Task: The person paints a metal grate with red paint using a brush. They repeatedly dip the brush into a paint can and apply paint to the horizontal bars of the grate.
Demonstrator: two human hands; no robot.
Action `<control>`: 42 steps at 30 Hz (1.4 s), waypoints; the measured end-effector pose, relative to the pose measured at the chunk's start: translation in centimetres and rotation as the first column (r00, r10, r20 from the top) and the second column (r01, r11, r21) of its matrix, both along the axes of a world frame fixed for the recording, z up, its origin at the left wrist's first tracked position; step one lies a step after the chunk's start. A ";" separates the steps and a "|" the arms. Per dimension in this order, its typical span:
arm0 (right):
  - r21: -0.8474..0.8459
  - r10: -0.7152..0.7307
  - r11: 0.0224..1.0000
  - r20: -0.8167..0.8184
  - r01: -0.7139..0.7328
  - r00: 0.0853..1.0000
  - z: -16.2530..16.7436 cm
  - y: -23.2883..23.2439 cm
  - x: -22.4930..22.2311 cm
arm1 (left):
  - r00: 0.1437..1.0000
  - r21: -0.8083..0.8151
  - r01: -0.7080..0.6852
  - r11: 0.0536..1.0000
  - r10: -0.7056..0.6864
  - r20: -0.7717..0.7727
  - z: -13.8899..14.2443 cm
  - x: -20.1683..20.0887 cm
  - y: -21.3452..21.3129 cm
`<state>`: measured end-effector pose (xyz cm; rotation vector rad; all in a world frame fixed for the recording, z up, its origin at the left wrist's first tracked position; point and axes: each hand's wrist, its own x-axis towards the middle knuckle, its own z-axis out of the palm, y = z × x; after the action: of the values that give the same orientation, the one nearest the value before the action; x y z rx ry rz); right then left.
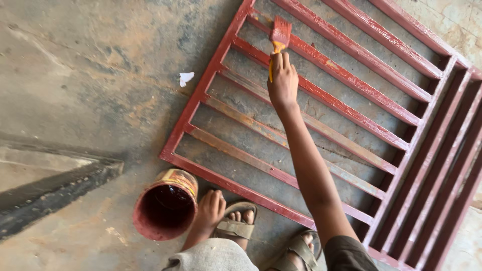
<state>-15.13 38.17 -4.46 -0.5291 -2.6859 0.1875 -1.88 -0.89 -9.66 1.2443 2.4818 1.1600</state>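
Far out to the left of both hands, a dark raised ledge point(55, 188) runs across the stained concrete floor point(90, 75). Nearer in, a paint can point(165, 205) sits tilted on the floor, its open mouth coated in dark red paint and turned toward the camera. Just beside its right edge rests the left hand point(210, 211), fingers curled loosely downward, close against the can; whether it grips the can or only leans there I cannot tell. Right of that hand, two feet in grey sandals point(238, 226) stand on the floor at the near edge of a metal grille point(351, 115). A small white scrap point(186, 78) lies on the floor just outside the grille's left rail, well above the left hand. Lying flat, the grille has its frame and upper bars coated in fresh red paint, while the bars nearer the feet show duller, rusty metal. Stretched out over these bars, the right hand point(282, 80) is clenched around the yellow handle of a paintbrush point(279, 37), whose red-stained bristles press on a bar near the top-left corner of the grille.
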 end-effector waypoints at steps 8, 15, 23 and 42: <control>-0.053 0.037 0.998 -0.063 -0.040 0.997 -0.3 -0.7 -2.8 | 0.955 -0.031 0.111 0.993 -0.115 -0.275 -0.5 -0.3 0.2; -0.184 0.083 0.980 0.058 -0.071 0.995 1.3 -1.8 -3.8 | 0.998 0.090 -0.015 0.996 0.010 0.056 0.3 -0.3 0.7; -0.196 0.100 0.975 -0.054 -0.108 0.994 3.3 -2.3 -7.0 | 0.992 0.074 -0.008 0.997 -0.001 0.125 0.8 -1.1 1.1; -0.231 0.161 0.961 0.028 -0.151 0.987 3.5 1.8 -0.6 | 0.999 0.014 -0.030 0.999 0.029 0.041 0.5 -0.2 0.6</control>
<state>-15.75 39.99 -1.01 -0.3908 -2.7687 0.5404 -2.04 -0.28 -9.17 1.1794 2.4745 1.2000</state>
